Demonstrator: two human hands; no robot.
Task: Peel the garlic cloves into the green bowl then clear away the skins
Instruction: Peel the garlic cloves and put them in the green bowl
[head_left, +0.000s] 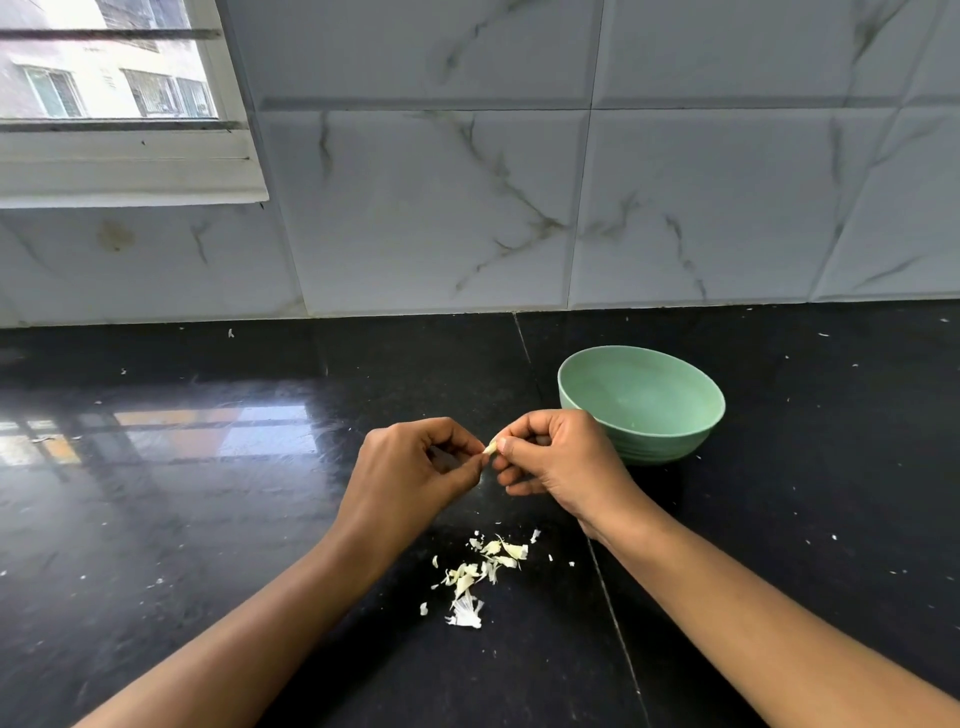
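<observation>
My left hand (415, 467) and my right hand (556, 462) meet above the black counter, fingers curled. Between their fingertips shows a small pale garlic clove (491, 447), pinched by both hands; most of it is hidden by the fingers. The green bowl (644, 402) stands just behind and to the right of my right hand; the part of its inside that I see holds nothing. A small heap of pale garlic skins (478, 571) lies on the counter below my hands.
The glossy black counter (208, 519) runs to a white marbled tile wall (467, 208). A window (104, 78) sits at the upper left. Tiny skin flecks are scattered over the counter, on the right side too.
</observation>
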